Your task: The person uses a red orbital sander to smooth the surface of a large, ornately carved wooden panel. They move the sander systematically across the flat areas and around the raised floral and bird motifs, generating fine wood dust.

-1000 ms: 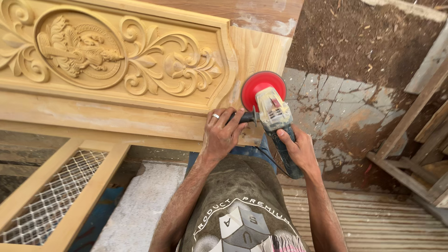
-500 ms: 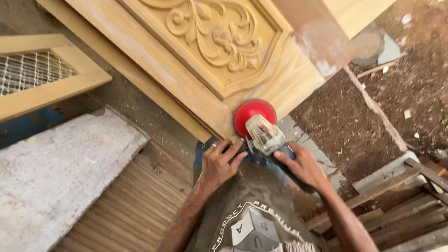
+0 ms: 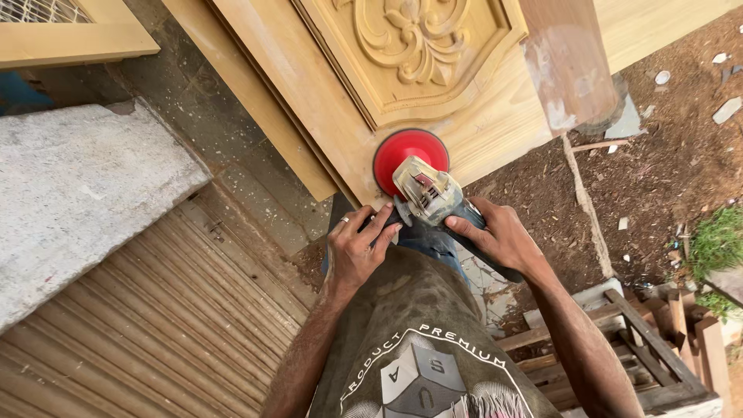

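While both hands are on the tool, I log the view from nearest outward. Closest to the camera is my dusty grey shirt [image 3: 418, 340] with a pale printed cube graphic on the chest. Beyond it, my left hand [image 3: 357, 251], a ring on one finger, is wrapped shut around the dark side handle [image 3: 387, 219] of the angle grinder [image 3: 430, 195]. My right hand [image 3: 495, 236] is clamped on the grinder's dark rear body, fingers curled over the top. The grinder thus sits between the two hands and just ahead of them, its pale, dust-caked gear head beyond my fingertips.

Its long axis runs from lower right, under my right palm, up and left toward the head. The side handle sticks out to the left, roughly crosswise to that axis. The red sanding disc [image 3: 406, 155] lies at the far end, facing away from me against the wood; whether it fully touches I cannot tell.

That wood is a carved wooden panel [image 3: 422, 46] with a raised floral scroll inside a moulded frame; the disc is over the plain yellow border at the panel's lower corner. A small red mark shows on top of the gear head, too small to make out.

Left of me lie a ribbed metal sheet [image 3: 155, 325] and a rough concrete slab [image 3: 70, 186]. At right, wooden slats [image 3: 642, 348] are stacked on bare earth [image 3: 665, 162], with a tuft of green plant [image 3: 716, 244] at the edge.
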